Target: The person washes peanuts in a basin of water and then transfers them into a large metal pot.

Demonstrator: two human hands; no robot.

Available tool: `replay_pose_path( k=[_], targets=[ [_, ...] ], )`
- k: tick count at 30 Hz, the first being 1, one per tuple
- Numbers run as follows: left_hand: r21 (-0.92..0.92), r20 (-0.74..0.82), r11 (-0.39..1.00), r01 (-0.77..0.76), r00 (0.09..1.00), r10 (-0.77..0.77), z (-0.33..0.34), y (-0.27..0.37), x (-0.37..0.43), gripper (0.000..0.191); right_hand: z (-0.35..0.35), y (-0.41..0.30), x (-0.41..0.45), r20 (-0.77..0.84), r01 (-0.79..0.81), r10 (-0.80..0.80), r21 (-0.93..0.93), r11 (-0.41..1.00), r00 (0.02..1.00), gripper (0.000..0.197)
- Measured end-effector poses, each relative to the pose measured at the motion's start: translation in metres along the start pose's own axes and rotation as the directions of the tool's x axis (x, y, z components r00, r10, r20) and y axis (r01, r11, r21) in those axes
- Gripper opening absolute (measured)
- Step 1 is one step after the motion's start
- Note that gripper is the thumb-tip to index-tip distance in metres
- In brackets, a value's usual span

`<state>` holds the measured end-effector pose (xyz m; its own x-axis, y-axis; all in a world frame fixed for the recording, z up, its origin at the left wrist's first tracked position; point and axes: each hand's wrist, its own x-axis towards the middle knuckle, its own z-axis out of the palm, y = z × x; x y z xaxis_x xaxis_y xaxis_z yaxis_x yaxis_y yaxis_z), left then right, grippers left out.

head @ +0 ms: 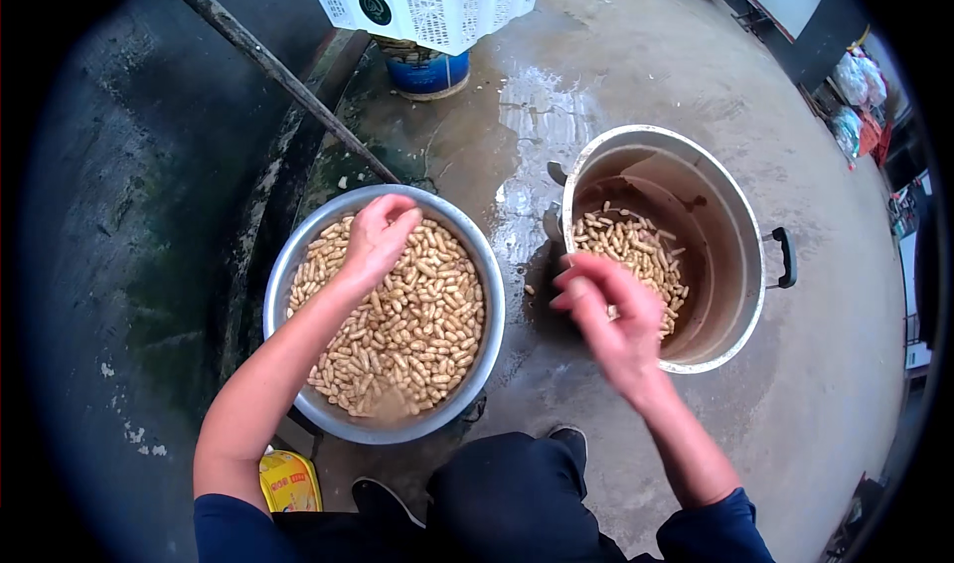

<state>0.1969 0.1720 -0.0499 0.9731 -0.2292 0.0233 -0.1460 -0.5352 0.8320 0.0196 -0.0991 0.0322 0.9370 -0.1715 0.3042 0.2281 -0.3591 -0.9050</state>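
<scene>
A round metal basin [495, 324] is filled with unshelled peanuts [425, 317]. My left hand [378, 239] is over the far part of these peanuts, fingers curled and the thumb near the index finger; its grip is hidden. To the right, a deep metal pot [727, 257] holds a smaller heap of peanuts [633, 246] on its left side. My right hand [615, 313], blurred, hovers across the pot's near left rim. Its fingers are apart, and no object shows in them. A loose peanut [529, 289] lies on the wet floor between the two vessels.
Beyond the basin, a white plastic crate [440, 11] rests on a blue bucket [426, 71]. A long pole [276, 71] slants down to the basin's far rim. The pot's black handle [785, 257] juts out right. A yellow package [289, 482] stands near my left foot.
</scene>
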Motion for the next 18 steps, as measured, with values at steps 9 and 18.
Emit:
replay_pose_path(
  k=[9,18],
  targets=[
    [0.068,-0.127,0.866,0.495,0.866,-0.484,-0.058,-0.189,-0.060,0.059,0.166,0.139,-0.014,0.167,-0.058,0.115,-0.317,0.947,0.979,0.052],
    [-0.714,0.348,0.247,0.655,0.638,-0.687,0.023,-0.118,-0.089,0.080,0.255,0.139,-0.019,0.326,-0.535,0.498,0.028,0.845,0.804,0.091]
  ],
)
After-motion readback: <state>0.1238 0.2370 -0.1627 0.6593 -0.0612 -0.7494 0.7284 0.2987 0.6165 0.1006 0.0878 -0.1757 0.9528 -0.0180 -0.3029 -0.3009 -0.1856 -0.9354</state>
